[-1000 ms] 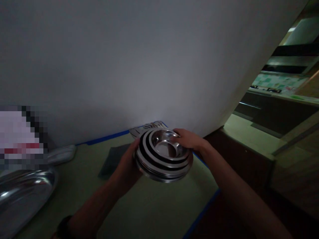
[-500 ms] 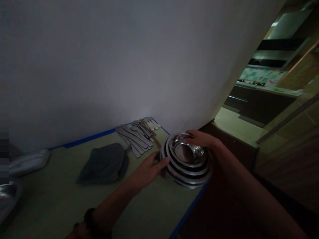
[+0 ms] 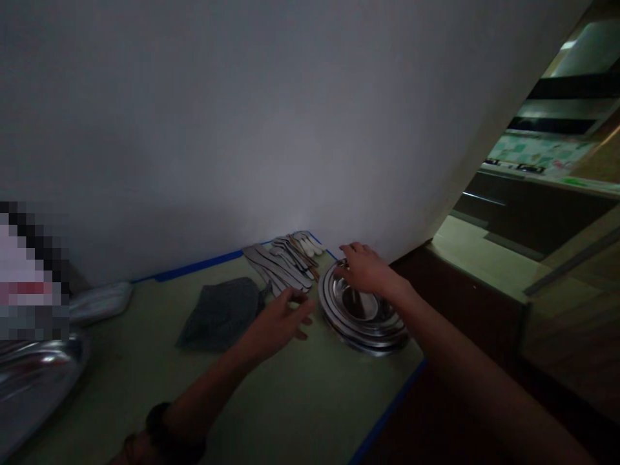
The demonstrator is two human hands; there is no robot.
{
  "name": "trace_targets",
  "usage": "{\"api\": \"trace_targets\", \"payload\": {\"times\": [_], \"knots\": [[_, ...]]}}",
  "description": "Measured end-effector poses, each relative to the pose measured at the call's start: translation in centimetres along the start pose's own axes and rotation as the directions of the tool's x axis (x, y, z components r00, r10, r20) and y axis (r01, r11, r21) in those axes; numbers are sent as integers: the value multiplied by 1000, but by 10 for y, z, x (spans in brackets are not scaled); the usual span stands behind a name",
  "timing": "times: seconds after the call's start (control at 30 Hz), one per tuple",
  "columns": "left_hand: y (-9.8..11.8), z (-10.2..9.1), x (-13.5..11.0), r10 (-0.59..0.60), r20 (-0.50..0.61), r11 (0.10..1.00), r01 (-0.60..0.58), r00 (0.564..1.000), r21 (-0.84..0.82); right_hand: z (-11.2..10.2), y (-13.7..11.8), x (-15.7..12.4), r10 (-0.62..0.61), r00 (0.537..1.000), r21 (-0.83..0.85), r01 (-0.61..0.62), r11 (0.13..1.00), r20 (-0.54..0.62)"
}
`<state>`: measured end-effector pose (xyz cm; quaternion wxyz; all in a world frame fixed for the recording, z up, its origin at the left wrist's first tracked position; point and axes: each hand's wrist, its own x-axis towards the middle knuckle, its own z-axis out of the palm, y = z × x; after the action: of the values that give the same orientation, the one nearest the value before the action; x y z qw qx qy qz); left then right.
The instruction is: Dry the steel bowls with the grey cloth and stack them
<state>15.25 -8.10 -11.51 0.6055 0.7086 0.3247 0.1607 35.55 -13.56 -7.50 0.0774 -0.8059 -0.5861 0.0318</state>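
Note:
A stack of shiny round metal dishes (image 3: 346, 328), nested one in another, rests on the table's right corner. Over its far left rim is my right hand (image 3: 365, 268), fingers stretched out and apart; whether it touches the rim I cannot tell. My left hand (image 3: 285, 320) hovers left of the stack, open, holding nothing. Beyond it, metal knives (image 3: 285, 274) lie fanned out, beside other metal cutlery (image 3: 293, 253) and white-handled pieces (image 3: 312, 244) near the wall. A crumpled dark grey cloth (image 3: 220, 313) lies left of my left hand.
The pale green table (image 3: 281, 400) has blue tape along its edges and meets a white wall (image 3: 271, 129). At left are an oval metal tray (image 3: 41, 387), a pale flat packet (image 3: 101, 302) and a pixelated patch. A kitchen counter (image 3: 542, 194) stands beyond the right-hand doorway.
The metal dish stack, earlier held between both hands, now rests on the table corner. My left hand has let go and moved left; my right fingers have lifted and spread. The view has shifted left.

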Motion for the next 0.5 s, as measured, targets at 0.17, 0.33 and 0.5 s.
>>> {"api": "trace_targets", "payload": {"times": [0.17,0.33,0.5], "knots": [[14,-62,-31,211,-160,847,-99,964,522,-5,-87,11,-275,961,3,275,962,11],[1,-146,-78,274,-481,532,285,833,797,25,-165,23,-414,910,82,411,908,31],[-33,-223,-146,183,-729,154,713,660,684,92,-224,4,-445,895,156,437,886,16]]}}
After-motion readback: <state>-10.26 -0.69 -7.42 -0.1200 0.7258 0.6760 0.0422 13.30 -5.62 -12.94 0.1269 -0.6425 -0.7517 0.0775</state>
